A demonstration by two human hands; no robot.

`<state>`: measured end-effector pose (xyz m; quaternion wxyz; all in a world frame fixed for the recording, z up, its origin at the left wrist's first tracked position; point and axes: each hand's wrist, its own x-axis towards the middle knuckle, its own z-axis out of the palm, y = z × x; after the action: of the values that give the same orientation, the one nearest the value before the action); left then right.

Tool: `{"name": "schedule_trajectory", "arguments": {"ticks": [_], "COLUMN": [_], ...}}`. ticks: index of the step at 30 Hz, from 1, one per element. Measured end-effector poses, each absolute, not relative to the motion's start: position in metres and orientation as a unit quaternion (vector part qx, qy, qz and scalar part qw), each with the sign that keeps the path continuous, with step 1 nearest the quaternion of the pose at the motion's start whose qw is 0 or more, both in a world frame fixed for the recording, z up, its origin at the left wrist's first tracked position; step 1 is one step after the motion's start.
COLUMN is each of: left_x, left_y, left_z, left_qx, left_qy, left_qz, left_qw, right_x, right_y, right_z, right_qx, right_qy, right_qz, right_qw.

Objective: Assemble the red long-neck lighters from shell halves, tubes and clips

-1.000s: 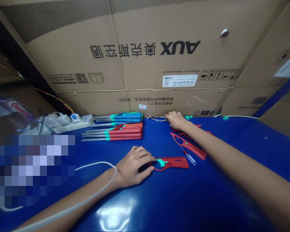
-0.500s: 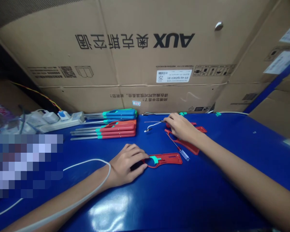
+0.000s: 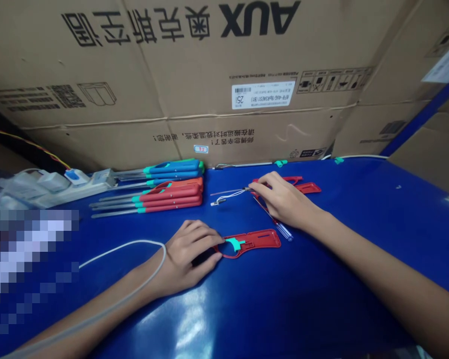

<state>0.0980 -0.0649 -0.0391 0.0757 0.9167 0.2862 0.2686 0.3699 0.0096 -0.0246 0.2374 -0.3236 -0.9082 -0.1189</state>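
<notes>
Your right grip (image 3: 282,200) pinches the wired rod (image 3: 236,191) near its dark end, the rod and its white leads pointing left above the table (image 3: 284,299). Your left grip (image 3: 189,254) holds the looped end of the red shell (image 3: 260,240) between thumb and fingers; the shell lies on the table, a teal piece (image 3: 233,244) at its loop. The screwdriver (image 3: 284,232) slants beside your right grip, and stacked lighters (image 3: 172,200) lie beyond your left.
</notes>
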Motion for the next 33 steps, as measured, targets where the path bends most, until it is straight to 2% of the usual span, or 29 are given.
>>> {"name": "schedule_trajectory", "arguments": {"ticks": [7, 15, 20, 33], "left_x": [0.098, 0.094, 0.094, 0.094], "left_y": [-0.065, -0.070, -0.071, -0.068], "left_z": [-0.037, -0.025, -0.022, -0.030], "left_qx": [0.918, 0.868, 0.858, 0.870], "left_qy": [0.277, 0.278, 0.316, 0.306], "left_qz": [0.279, 0.409, 0.396, 0.382], "left_qw": [0.053, -0.038, -0.079, -0.058], "right_x": [0.368, 0.358, 0.348, 0.330], "right_y": [0.002, -0.011, -0.023, -0.040], "right_z": [-0.021, -0.020, -0.019, -0.018], "right_qx": [-0.327, -0.280, -0.242, -0.177], "right_qy": [-0.910, -0.923, -0.931, -0.940], "right_qz": [-0.100, -0.112, -0.105, -0.123], "right_qw": [0.235, 0.239, 0.252, 0.266]}}
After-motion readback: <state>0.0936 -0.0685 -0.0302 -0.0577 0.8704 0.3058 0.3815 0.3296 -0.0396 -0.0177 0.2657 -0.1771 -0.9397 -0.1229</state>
